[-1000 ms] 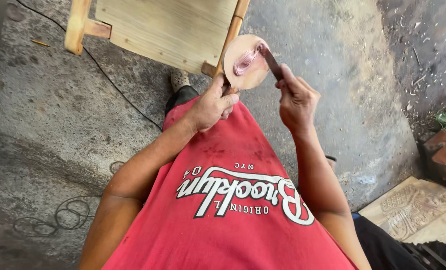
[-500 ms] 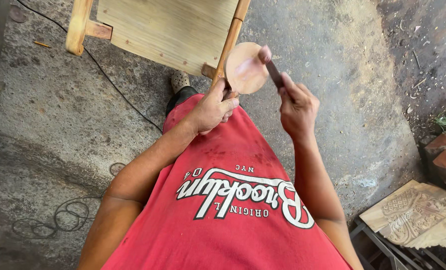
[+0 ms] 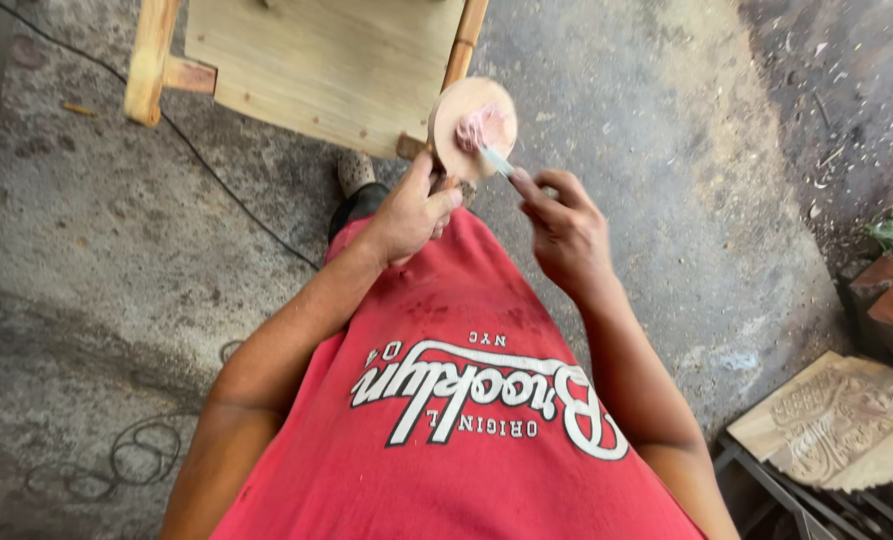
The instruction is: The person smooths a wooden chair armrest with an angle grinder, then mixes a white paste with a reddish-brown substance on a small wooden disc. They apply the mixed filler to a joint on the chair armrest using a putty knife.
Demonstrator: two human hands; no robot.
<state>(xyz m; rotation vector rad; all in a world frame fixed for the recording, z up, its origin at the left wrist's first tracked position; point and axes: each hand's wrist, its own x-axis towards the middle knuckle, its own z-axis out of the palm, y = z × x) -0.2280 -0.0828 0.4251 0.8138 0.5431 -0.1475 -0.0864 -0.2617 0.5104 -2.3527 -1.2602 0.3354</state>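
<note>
My left hand (image 3: 409,211) grips the lower edge of a round wooden disc (image 3: 458,117) and holds it up in front of me. A smear of pink putty (image 3: 480,126) lies on the disc's face. My right hand (image 3: 564,228) holds a small putty knife (image 3: 498,161), its blade tip resting on the pink putty. Both hands are above my red shirt, just in front of a wooden chair frame (image 3: 316,60).
The pale wooden chair frame stands on a concrete floor. A black cable (image 3: 228,203) runs across the floor at left, with a coil at lower left. A carved wooden panel (image 3: 841,420) lies at lower right, bricks (image 3: 891,290) at the right edge.
The putty knife has come back onto the disc's face, and pink putty shows there again after being out of sight half a second ago. My hands stayed in about the same place.
</note>
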